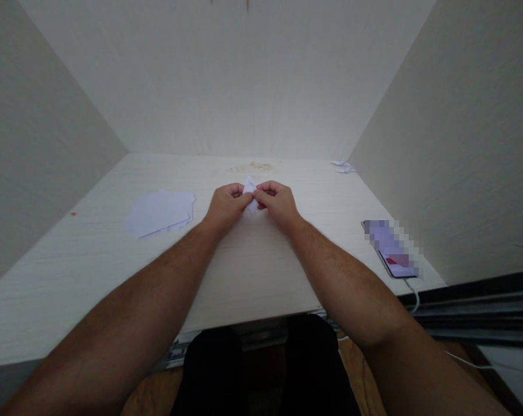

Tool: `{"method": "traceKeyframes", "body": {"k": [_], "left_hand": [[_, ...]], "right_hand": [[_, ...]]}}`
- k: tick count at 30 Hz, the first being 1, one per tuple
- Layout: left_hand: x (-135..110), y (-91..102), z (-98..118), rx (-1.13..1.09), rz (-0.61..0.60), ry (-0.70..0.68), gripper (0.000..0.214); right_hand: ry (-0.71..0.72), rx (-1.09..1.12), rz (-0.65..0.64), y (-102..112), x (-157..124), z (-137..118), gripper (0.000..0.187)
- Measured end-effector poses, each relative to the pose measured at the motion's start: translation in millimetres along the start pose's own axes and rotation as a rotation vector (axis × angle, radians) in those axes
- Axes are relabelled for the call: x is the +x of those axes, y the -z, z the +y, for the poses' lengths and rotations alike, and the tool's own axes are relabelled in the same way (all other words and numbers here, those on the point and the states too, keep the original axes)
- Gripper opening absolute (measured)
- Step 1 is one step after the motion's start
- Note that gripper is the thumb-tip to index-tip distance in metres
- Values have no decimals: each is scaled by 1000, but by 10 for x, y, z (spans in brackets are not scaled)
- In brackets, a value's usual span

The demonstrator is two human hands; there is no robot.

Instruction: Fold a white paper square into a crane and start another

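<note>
Both my hands meet over the middle of the white desk (92, 254). My left hand (225, 207) and my right hand (277, 202) pinch a small folded piece of white paper (249, 187) between their fingertips. The paper sticks up a little between the two thumbs, and most of it is hidden by my fingers. Both forearms reach in from the lower edge of the view.
A loose stack of white paper sheets (161, 212) lies left of my hands. A phone (391, 248) with a white cable (413, 296) lies at the right near the front edge. Small folded paper figures (343, 166) sit in the far right corner. Walls enclose three sides.
</note>
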State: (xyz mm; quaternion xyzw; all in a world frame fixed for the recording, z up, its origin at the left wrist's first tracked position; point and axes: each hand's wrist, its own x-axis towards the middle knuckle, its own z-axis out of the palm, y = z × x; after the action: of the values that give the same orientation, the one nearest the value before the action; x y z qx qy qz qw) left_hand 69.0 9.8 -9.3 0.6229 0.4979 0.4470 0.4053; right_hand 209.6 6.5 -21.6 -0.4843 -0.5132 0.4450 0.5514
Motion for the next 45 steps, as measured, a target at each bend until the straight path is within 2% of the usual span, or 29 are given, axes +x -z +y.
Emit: {"method": "traceKeyframes", "body": {"k": [5, 14, 30, 37, 45], "left_hand": [[3, 2, -35, -40, -85, -19, 19], [0, -6, -43, -39, -129, -45, 20], [-13, -22, -36, 7, -87, -59, 19], [-35, -45, 9, -36, -107, -53, 18], [38, -77, -127, -233, 26, 8, 15]], "right_hand": [[-22, 35, 4, 10, -18, -41, 13], [10, -16, 49, 18, -38, -52, 10], [123, -89, 100, -4, -26, 3, 12], [174, -83, 179, -5, -17, 13, 8], [33, -94, 51, -6, -61, -49, 16]]}}
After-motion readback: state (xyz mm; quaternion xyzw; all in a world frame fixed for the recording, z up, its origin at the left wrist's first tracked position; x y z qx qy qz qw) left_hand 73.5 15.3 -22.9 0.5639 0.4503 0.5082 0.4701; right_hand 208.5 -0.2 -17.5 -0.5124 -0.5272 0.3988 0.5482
